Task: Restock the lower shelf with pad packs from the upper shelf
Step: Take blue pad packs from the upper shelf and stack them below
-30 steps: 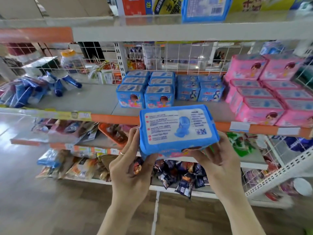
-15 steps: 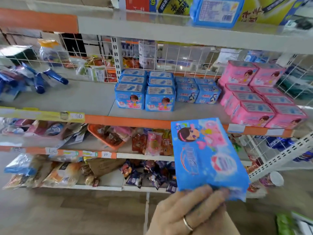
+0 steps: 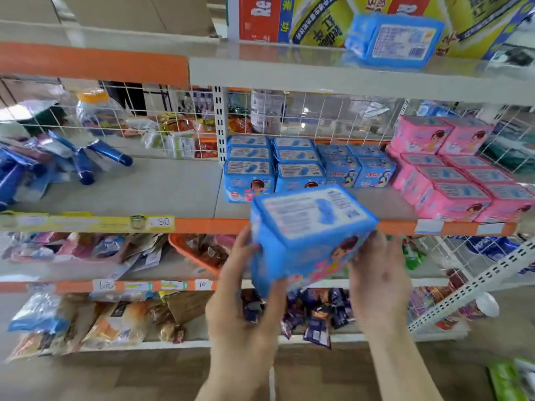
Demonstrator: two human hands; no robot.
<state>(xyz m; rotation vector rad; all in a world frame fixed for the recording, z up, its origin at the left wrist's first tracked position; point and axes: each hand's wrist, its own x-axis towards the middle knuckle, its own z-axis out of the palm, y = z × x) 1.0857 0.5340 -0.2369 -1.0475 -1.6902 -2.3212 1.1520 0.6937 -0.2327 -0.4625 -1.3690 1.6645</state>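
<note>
Shelf ahead: left hand, right hand grip pack.

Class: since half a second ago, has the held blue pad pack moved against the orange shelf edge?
Yes. The blue pad pack rose and shifted left: then mostly below the orange shelf edge, it now crosses it.

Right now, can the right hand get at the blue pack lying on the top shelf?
Probably not yet: the right hand grips the held pack with the left hand. Nothing blocks the top-shelf pack.
</note>
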